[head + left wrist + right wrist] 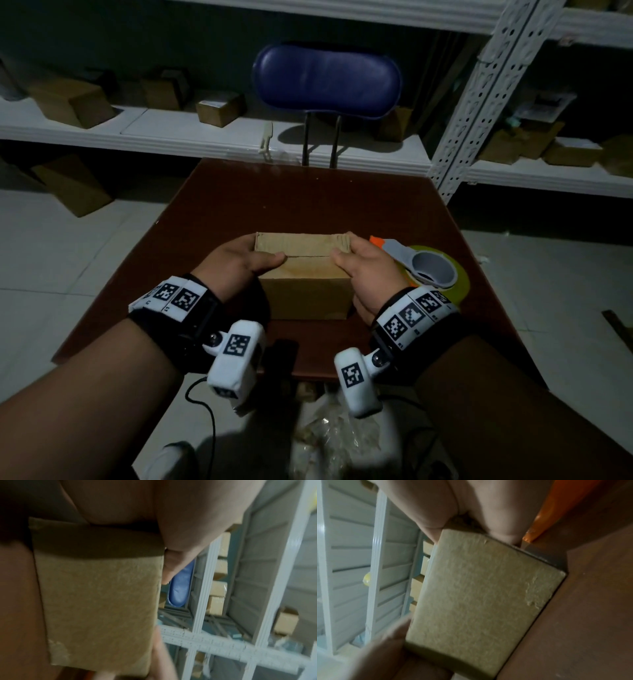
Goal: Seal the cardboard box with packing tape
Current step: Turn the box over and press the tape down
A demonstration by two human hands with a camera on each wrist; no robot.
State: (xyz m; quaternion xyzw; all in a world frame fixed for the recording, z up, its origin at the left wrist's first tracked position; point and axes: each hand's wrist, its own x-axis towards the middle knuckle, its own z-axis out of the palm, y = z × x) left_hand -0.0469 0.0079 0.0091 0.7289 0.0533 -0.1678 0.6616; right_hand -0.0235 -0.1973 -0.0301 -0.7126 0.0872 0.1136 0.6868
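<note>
A small cardboard box was held at the middle of a brown table, the left hand and right hand curled around its ends, thumbs laid along the seam between the closed flaps. A tape dispenser lay just beside the right hand, untouched. The flaps, it was judged, should be kept pressed flush and level, one hand retained on the box while tape is fetched.
</note>
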